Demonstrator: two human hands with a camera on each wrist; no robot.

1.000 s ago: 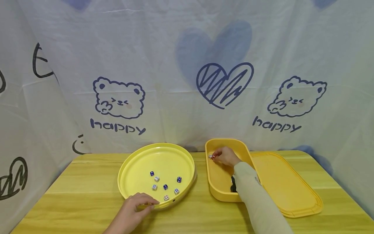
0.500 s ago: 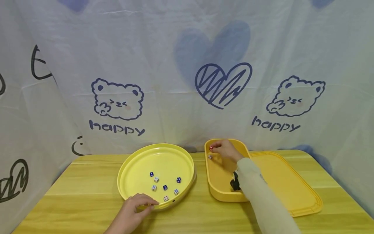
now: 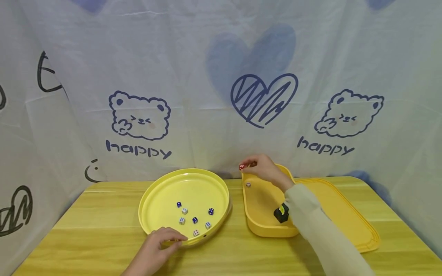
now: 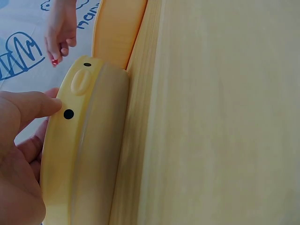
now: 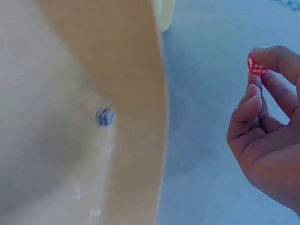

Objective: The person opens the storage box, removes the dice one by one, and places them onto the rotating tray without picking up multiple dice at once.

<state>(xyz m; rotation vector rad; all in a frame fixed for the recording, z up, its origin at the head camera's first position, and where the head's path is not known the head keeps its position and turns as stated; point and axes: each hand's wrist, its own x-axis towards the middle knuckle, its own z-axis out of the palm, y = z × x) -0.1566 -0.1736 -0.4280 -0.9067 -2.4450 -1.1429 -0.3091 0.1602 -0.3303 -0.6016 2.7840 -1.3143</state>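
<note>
My right hand [image 3: 264, 168] pinches a red die [image 5: 258, 66] with white pips between thumb and fingertips. In the head view it is over the back left corner of the orange-yellow box [image 3: 253, 226]. One white die [image 5: 105, 116] lies inside that box by its left wall. My left hand [image 3: 157, 245] grips the near rim of the round yellow tray [image 3: 142, 209], its thumb [image 4: 44, 107] on the outer wall and the other fingers over the rim. Several dice lie in the tray, among them a dark blue die [image 3: 211, 211] and a white die [image 3: 182, 220].
A black object with a yellow mark [image 3: 281, 213] sits in the box near its front right, partly beside the sleeve [image 3: 321, 218]. The flat orange-yellow lid [image 3: 348, 218] lies right of the box on the wooden table [image 3: 86, 230]. A printed cloth [image 3: 200, 115] hangs behind.
My right hand has lifted the red die from beside the white die, up and left to the box's back rim. More of the black object shows. My left hand stays on the tray rim.
</note>
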